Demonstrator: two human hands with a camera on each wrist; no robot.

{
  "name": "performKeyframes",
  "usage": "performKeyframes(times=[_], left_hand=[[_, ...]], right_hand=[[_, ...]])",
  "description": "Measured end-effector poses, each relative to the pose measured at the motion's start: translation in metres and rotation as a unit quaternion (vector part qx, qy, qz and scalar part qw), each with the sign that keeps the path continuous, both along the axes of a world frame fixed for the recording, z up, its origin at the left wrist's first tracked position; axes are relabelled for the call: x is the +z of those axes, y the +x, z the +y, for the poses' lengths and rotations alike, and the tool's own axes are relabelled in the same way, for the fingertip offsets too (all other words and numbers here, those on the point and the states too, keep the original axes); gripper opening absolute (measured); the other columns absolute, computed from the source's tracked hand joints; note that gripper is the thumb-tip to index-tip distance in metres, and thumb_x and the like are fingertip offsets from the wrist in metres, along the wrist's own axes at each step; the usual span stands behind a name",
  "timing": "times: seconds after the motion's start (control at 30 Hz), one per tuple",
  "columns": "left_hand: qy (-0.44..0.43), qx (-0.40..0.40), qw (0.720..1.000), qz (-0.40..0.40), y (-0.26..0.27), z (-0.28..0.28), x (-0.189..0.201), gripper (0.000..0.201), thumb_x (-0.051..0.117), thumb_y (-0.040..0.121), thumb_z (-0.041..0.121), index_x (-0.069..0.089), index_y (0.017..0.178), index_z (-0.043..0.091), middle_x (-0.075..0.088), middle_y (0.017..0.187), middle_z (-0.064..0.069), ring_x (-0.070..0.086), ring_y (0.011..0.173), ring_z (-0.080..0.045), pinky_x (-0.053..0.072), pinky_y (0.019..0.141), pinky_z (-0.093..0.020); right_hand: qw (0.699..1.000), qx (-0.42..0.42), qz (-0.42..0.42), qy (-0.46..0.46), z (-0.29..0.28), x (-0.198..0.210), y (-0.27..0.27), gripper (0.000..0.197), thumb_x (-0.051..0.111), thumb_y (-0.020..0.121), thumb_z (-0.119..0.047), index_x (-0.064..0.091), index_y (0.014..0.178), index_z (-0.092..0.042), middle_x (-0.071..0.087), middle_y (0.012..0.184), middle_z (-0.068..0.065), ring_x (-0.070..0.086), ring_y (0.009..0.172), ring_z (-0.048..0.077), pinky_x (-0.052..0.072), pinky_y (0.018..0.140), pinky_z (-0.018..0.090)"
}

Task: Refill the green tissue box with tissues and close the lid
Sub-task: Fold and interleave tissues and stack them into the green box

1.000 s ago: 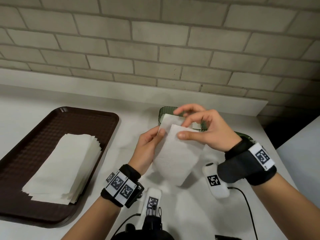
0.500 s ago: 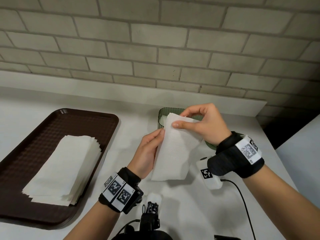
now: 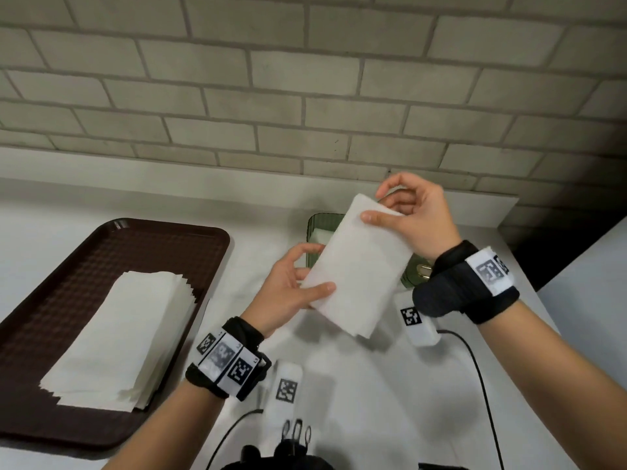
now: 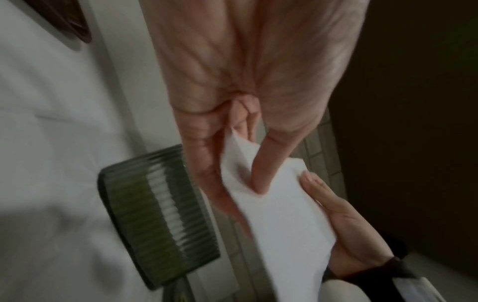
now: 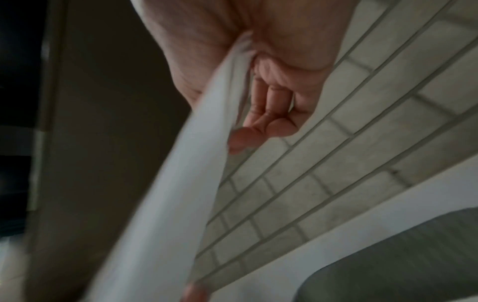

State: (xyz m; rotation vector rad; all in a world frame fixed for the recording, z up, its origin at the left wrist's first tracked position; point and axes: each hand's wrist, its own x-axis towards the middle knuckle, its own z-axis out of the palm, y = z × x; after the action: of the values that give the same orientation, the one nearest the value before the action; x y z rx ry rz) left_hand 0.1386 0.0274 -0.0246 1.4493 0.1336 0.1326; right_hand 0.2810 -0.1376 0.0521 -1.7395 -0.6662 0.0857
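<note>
- On the counter's left side, a brown tray carries a fanned stack of white tissues, well apart from both hands.
- At centre, the left hand pinches the lower left edge of a folded tissue wad, thumb on the near face and fingers behind it.
- Held in the air, the wad runs its long axis from lower left to upper right, tilted above the counter.
- Just behind the wad sits the green box, open-topped, with white tissue already visible inside; the wrist view shows its ribbed wall.
- To the right, the right hand grips the wad's top corner between thumb and curled fingers.
- Below that wrist a green piece, probably the lid, lies on the counter, largely hidden.
- The box lies beyond and below both hands, and its opening is closer to the left hand; lowering the wad in likely means turning its long axis to match the box, whose length is mostly hidden.
</note>
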Motion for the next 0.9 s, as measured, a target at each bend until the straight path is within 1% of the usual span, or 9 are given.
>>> performKeyframes(times=[0.17,0.3,0.4,0.5,0.57,0.67,0.8,0.83,0.9], left_hand=[[0.108,0.149,0.982,-0.028,0.057,0.037,0.008,0.031,0.07,0.08,-0.008,0.052,0.092,0.014,0.066,0.086,-0.019,0.064,0.071,-0.024,0.057,0.066,-0.037],[0.292,0.19,0.936,-0.048,0.113,0.05,0.033,0.01,0.071,0.08,-0.001,0.072,0.085,0.008,0.068,0.088,-0.006,0.058,0.069,-0.01,0.046,0.065,-0.006],[0.425,0.166,0.889,-0.028,0.142,0.052,0.037,0.015,0.07,0.08,0.002,0.074,0.093,0.009,0.064,0.092,0.002,0.057,0.075,-0.012,0.041,0.068,-0.009],[0.52,0.08,0.85,0.032,0.159,0.051,0.031,0.017,0.074,0.079,0.007,0.072,0.096,0.009,0.061,0.094,-0.003,0.058,0.08,-0.016,0.046,0.079,-0.02],[0.567,0.015,0.821,0.068,0.165,0.049,0.025,0.021,0.078,0.076,0.009,0.073,0.096,0.007,0.064,0.099,-0.01,0.06,0.085,-0.02,0.046,0.078,-0.022],[0.606,-0.064,0.782,0.129,0.168,0.041,0.019,0.029,0.083,0.072,0.012,0.071,0.097,0.003,0.063,0.1,-0.012,0.064,0.091,-0.028,0.05,0.075,-0.027],[0.682,-0.082,0.719,0.109,0.167,0.033,0.021,0.025,0.074,0.08,0.028,0.071,0.091,0.006,0.057,0.108,-0.012,0.055,0.102,-0.028,0.048,0.081,-0.035],[0.693,-0.088,0.709,0.094,0.165,0.031,0.023,0.028,0.066,0.086,0.035,0.073,0.085,0.008,0.057,0.107,-0.012,0.053,0.098,-0.025,0.046,0.083,-0.036],[0.694,-0.141,0.694,0.13,0.165,0.024,0.025,0.048,0.042,0.097,0.038,0.075,0.075,0.011,0.063,0.103,-0.01,0.052,0.084,-0.019,0.042,0.087,-0.035]], right_hand=[[0.996,-0.072,-0.029,-0.044,-0.005,-0.01,0.046,0.03,0.084,0.069,-0.004,0.059,0.065,-0.021,0.057,0.068,0.003,0.048,0.062,0.015,0.042,0.066,0.03],[0.984,-0.088,-0.075,-0.138,-0.002,-0.032,0.073,0.02,0.079,0.076,-0.009,0.071,0.074,-0.027,0.068,0.076,0.007,0.047,0.064,0.016,0.043,0.067,0.022],[0.97,-0.09,-0.112,-0.196,-0.002,-0.05,0.088,0.022,0.075,0.077,-0.003,0.075,0.082,-0.025,0.074,0.088,0.006,0.053,0.066,0.012,0.041,0.066,0.008],[0.944,-0.069,-0.157,-0.28,-0.004,-0.06,0.092,0.021,0.067,0.08,0.002,0.077,0.093,-0.011,0.066,0.088,-0.002,0.048,0.063,0.004,0.034,0.071,0.006],[0.923,-0.056,-0.153,-0.347,-0.005,-0.069,0.095,0.021,0.065,0.082,0.001,0.076,0.096,-0.011,0.06,0.084,-0.002,0.048,0.066,0.008,0.039,0.079,0.011],[0.893,-0.025,-0.125,-0.432,-0.003,-0.075,0.097,0.02,0.067,0.081,-0.005,0.075,0.095,-0.017,0.058,0.074,-0.008,0.055,0.075,0.016,0.048,0.089,0.029],[0.843,-0.038,-0.206,-0.495,-0.001,-0.073,0.092,0.011,0.068,0.082,-0.037,0.07,0.083,-0.026,0.056,0.118,-0.001,0.052,0.109,0.023,0.029,0.096,0.039],[0.839,-0.033,-0.22,-0.497,-0.001,-0.071,0.089,0.024,0.062,0.086,-0.046,0.069,0.076,-0.026,0.057,0.119,-0.001,0.052,0.108,0.022,0.027,0.096,0.041],[0.832,0.001,-0.198,-0.518,0.003,-0.071,0.084,0.055,0.039,0.093,-0.059,0.068,0.064,-0.022,0.067,0.096,-0.003,0.057,0.095,0.019,0.023,0.102,0.045]])
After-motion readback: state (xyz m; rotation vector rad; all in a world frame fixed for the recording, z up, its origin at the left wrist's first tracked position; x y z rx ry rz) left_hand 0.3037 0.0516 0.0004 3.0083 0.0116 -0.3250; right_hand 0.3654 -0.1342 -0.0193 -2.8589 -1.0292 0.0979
